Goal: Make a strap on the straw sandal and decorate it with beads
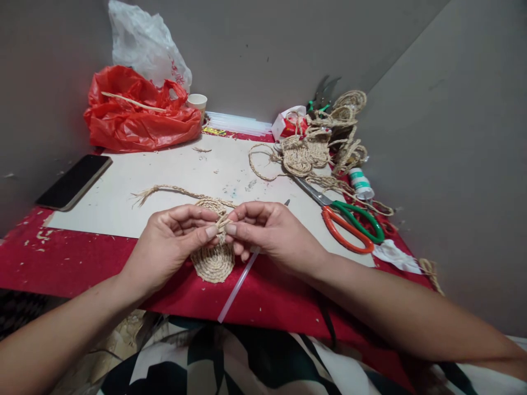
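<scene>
My left hand and my right hand meet over the front edge of the white board, both closed in a pinch. Between their thumbs and fingertips is a small piece of straw cord. Beneath it lies a coiled straw piece with a round lower end; its middle is hidden by my fingers. A braided straw cord with a frayed tip runs leftward behind my hands. Under my right hand a translucent stick slants down over the red cloth; whether my fingers touch it I cannot tell.
Scissors with red and green handles lie to the right, near woven straw pieces. A phone lies at the left. Behind stand a red plastic bag and a paper cup. Grey walls enclose the table.
</scene>
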A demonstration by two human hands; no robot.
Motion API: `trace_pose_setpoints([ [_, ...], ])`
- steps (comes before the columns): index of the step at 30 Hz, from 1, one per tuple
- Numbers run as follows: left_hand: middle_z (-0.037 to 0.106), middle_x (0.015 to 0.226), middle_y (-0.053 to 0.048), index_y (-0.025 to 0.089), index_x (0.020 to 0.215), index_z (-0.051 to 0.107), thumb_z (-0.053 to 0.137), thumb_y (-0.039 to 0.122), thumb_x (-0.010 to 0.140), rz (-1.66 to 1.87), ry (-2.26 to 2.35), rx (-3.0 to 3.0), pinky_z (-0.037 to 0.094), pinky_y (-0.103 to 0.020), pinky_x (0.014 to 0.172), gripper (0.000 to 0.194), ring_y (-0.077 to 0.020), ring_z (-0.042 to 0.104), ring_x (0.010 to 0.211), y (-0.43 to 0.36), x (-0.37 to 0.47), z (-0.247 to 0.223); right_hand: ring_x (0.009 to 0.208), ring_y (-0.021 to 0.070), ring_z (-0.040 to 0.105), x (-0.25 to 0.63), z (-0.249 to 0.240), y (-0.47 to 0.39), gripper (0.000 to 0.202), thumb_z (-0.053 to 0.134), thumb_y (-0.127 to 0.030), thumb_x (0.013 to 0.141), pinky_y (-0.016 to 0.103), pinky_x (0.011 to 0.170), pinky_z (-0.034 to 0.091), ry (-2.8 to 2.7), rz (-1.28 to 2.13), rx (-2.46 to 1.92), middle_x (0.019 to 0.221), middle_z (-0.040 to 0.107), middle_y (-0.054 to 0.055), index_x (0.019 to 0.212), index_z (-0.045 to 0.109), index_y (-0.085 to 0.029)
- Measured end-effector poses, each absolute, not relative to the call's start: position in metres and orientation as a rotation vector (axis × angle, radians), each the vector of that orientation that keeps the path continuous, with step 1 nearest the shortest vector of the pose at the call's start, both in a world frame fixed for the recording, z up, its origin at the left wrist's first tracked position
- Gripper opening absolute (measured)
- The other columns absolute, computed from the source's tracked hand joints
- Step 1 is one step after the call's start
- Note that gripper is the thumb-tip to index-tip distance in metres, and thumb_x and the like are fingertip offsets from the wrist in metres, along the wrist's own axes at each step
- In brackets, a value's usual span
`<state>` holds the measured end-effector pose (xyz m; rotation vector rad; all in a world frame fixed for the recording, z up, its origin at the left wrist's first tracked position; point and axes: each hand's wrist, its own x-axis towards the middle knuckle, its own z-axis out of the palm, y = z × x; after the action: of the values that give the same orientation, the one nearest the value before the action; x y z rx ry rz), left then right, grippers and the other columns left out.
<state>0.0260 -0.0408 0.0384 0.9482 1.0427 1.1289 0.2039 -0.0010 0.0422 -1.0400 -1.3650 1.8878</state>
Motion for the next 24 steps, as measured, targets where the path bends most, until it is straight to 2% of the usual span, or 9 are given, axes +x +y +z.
trace_pose_setpoints([
  [6,0.075,0.076,-0.001,0.018,0.083,0.073,0.076,0.018,0.074,1.134,1.051,1.012,0.055,-0.016,0.068,0.010,-0.0090,0.069,0.068,-0.0447,0.0253,0.0386,0.043,0.0042,0.054,0.2034,0.0377,0.0017,0.032,0.080,-0.038,0.065,0.014,0.041,0.047,-1.247,2.044,-1.015,0.061,0.065,-0.001,0.068,0.062,-0.011],
  [12,0.075,0.074,-0.001,0.017,0.082,0.072,0.075,0.017,0.075,1.098,1.030,0.972,0.055,-0.019,0.070,0.008,-0.0104,0.069,0.069,-0.0430,0.0256,0.0382,0.045,0.0057,0.058,0.2023,0.0364,-0.0030,0.031,0.081,-0.036,0.067,0.016,0.045,0.051,-1.219,1.969,-0.964,0.061,0.066,-0.002,0.076,0.062,-0.013],
  [19,0.073,0.073,0.002,0.016,0.079,0.069,0.070,0.018,0.081,1.058,0.989,0.990,0.052,-0.013,0.070,0.003,-0.0060,0.067,0.069,-0.0422,0.0236,0.0424,0.047,0.0062,0.061,0.2031,0.0319,-0.0032,0.026,0.079,-0.031,0.071,0.015,0.046,0.052,-1.182,2.036,-0.857,0.065,0.069,0.000,0.079,0.064,-0.011],
  [24,0.072,0.073,0.003,0.016,0.080,0.069,0.068,0.014,0.082,1.042,0.957,1.104,0.051,-0.012,0.068,0.003,-0.0054,0.066,0.068,-0.0434,0.0261,0.0445,0.046,0.0061,0.061,0.2074,0.0358,0.0006,0.026,0.079,-0.032,0.071,0.014,0.048,0.052,-1.211,2.105,-0.848,0.058,0.068,0.001,0.079,0.067,-0.010],
])
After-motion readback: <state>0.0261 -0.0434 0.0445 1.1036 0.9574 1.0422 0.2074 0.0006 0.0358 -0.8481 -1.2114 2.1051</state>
